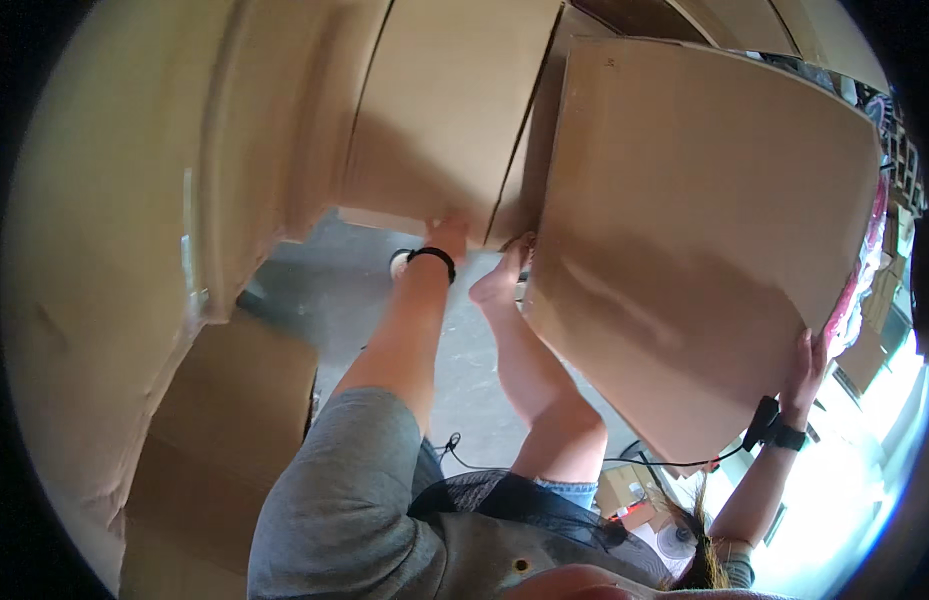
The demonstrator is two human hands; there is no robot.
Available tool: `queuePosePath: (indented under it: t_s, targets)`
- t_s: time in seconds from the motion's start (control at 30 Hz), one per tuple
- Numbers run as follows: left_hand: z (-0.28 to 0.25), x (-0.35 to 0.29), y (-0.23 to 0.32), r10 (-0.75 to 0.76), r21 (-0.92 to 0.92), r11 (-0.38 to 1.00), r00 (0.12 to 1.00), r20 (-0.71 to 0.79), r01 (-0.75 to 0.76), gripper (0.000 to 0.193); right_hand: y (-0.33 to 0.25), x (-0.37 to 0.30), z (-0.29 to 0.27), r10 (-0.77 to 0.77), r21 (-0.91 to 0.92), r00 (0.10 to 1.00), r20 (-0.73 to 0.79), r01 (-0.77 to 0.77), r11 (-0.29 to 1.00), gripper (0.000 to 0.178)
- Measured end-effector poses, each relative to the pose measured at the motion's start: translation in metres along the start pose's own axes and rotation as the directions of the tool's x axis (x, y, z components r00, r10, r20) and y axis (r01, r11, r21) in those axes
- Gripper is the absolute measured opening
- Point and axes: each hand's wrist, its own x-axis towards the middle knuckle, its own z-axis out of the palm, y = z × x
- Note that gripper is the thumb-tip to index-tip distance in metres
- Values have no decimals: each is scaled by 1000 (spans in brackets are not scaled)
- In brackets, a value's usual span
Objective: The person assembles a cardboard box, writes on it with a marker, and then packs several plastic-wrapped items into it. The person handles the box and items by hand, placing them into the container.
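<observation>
A large brown cardboard box (704,220) stands tilted on the right, its broad flat side facing me. My right hand (806,365) grips its right edge low down, with the fingers along the side. My left hand (447,238) reaches forward to the lower edge of another cardboard box (449,110) at the middle. It touches that edge, and its fingers are blurred and partly hidden. Between the two hands my raised bare foot (501,275) rests near the corner where the boxes meet.
More tall cardboard boxes (114,250) line the left side, with a lower carton (219,430) near me. Grey floor (329,265) shows beneath. A black cable (674,463) runs to a device at my right wrist. Pink plastic wrapping (859,275) lies behind the large box.
</observation>
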Motion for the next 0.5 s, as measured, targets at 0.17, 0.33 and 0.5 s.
queuePosePath:
  t_s: [0.17, 0.33, 0.5]
  targets:
    - [2, 21, 0, 20, 46, 999, 1000, 19, -20, 47, -41, 36, 33, -141, 95, 990, -15, 141, 985, 38]
    - [28, 13, 6, 90, -10, 996, 985, -144, -92, 40, -105, 39, 64, -112, 195, 985, 131, 85, 977, 32]
    - [11, 0, 2, 118, 122, 986, 992, -44, -112, 46, -131, 47, 82, -49, 325, 994, 96, 16, 946, 26]
